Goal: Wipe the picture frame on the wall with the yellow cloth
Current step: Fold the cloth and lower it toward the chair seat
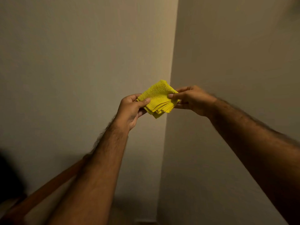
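A: Pinching is what I see at both ends. The left hand (129, 109) has its thumb on top and its fingers curled beneath the left edge of the yellow cloth (158, 99); the right hand (193, 99) has its thumb pressed on the right edge with fingers underneath. Neither hand is spread wide; both are closed lightly on fabric.

B: So the cloth sits between the 2 hands?

A: Yes, spanning them in mid-air, folded into a small thick square of several layers. The loose layered edges point toward the near side; 1 corner rises toward the far side.

B: How would you expect it to handle?

A: Light and soft, I judge, with a ribbed texture that should not slip. It will flop if held by 1 corner, so I would take the folded pad flat under the fingers of 1 hand, keeping the layers together.

B: And the picture frame?

A: Not in view. Beyond the hands are only 2 plain walls (81, 54) meeting at a corner edge, and a brown wooden rail (48, 187) near the lower left. A dark shape at the far upper right is too cut off to identify. Wiping looks not yet begun.
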